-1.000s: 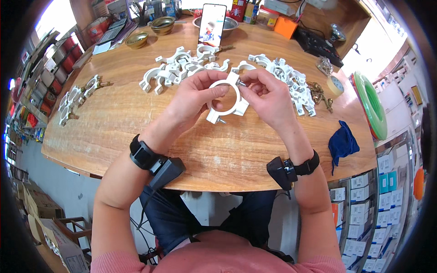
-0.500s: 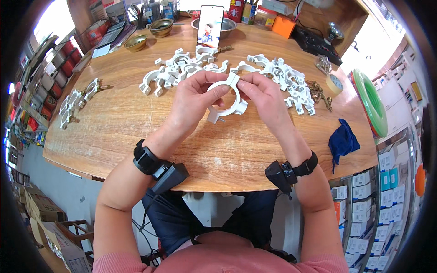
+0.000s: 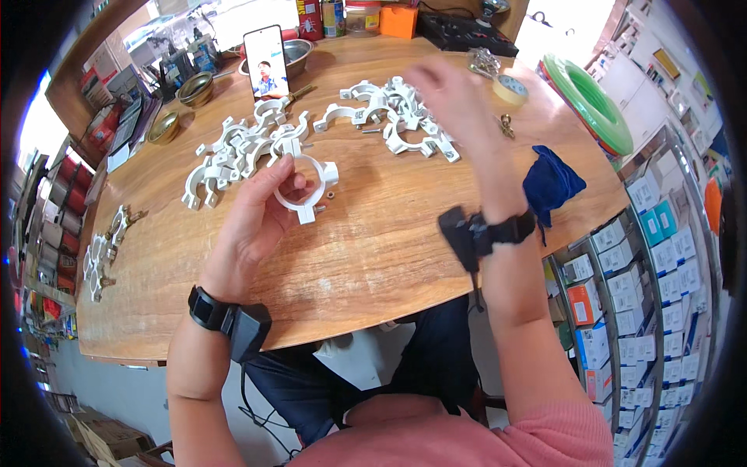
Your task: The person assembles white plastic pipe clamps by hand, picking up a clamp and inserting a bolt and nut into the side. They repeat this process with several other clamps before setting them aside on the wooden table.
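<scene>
My left hand [image 3: 263,204] is closed on a round white plastic pipe clamp [image 3: 330,173], gripping its left side with the thumb uppermost. The ring is held just above the tabletop, and a small nut [image 3: 331,195] lies beside it. My right hand [image 3: 451,97] is raised over the far right of the table, smeared by motion. Its fingers cannot be made out, nor whether they hold anything. It is nearest to a pile of white clamp halves [image 3: 405,144] and partly covers the brass screws [image 3: 506,124]. Another heap of clamp halves [image 3: 233,152] lies beyond my left hand.
At the far left of the wooden table [image 3: 373,249] lie several clamps with brass screws [image 3: 97,257]. A phone [image 3: 267,74] stands upright at the back, near brass bowls [image 3: 195,90]. To the right are a tape roll [image 3: 510,89], a blue cloth pouch [image 3: 552,187] and green coiled tubing [image 3: 587,105].
My right hand has let go of the clamp and moved away to the far right. My left hand keeps the clamp. The view has swung to the right.
</scene>
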